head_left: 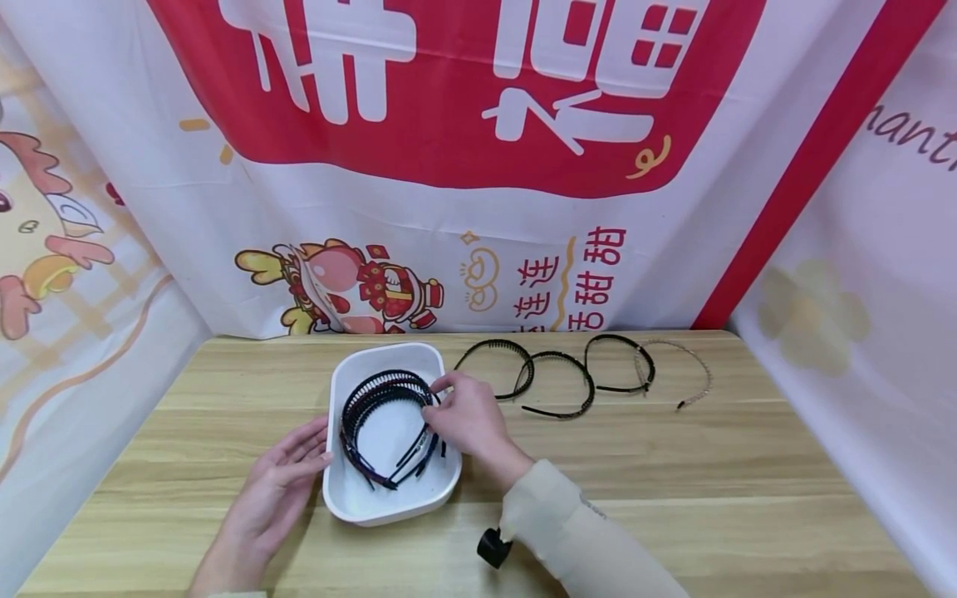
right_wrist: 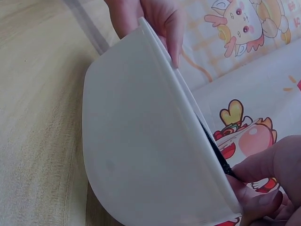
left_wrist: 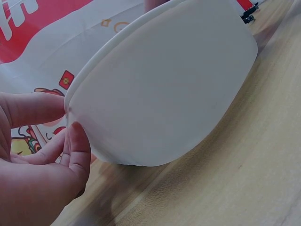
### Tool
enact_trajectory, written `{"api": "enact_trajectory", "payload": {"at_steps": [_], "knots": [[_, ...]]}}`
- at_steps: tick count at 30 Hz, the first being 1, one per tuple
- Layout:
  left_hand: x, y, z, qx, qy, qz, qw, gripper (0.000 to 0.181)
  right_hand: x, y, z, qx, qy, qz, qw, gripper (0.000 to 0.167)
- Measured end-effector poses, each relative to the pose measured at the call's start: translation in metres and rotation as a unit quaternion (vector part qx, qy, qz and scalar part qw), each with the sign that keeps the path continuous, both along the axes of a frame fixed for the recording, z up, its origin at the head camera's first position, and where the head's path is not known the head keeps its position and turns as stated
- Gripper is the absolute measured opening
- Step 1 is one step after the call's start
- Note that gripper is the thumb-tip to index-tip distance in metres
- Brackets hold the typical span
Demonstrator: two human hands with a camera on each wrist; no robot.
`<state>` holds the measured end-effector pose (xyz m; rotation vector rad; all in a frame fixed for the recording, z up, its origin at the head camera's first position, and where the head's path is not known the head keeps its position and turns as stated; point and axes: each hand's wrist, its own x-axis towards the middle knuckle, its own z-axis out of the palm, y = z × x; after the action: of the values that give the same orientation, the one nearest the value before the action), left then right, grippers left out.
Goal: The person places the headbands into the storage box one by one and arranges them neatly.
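"How do things stand on the tabletop [head_left: 710, 498]?"

"A white container [left_wrist: 160, 84] sits there, left hand [head_left: 272, 486] touching its rim, fingers loosely extended, gripping nothing."

"And the right hand [head_left: 469, 419]?"

"Its fingers pinch a black headband [right_wrist: 217, 149] at the container's right edge. Several dark headbands [head_left: 381, 386] lie inside, four loose headbands [head_left: 591, 390] outside: partway, I'd judge."
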<state>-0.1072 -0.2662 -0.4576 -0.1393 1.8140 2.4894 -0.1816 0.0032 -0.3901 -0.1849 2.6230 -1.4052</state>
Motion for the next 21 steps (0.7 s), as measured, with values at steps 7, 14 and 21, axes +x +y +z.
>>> {"api": "enact_trajectory", "payload": {"at_steps": [7,14,21], "knots": [[0.001,0.0,-0.001,0.006,0.007,0.002,1.0,0.053,-0.001,-0.003,-0.001,0.056,0.026,-0.015,0.998,0.031],[0.001,-0.001,0.0,0.005,0.002,0.0,1.0,0.049,-0.003,-0.009,-0.001,0.129,0.07,-0.031,0.9886,0.014],[0.001,0.0,0.002,0.003,-0.002,0.002,1.0,0.049,-0.001,-0.011,-0.003,0.163,0.098,-0.032,0.9812,0.016]]}}
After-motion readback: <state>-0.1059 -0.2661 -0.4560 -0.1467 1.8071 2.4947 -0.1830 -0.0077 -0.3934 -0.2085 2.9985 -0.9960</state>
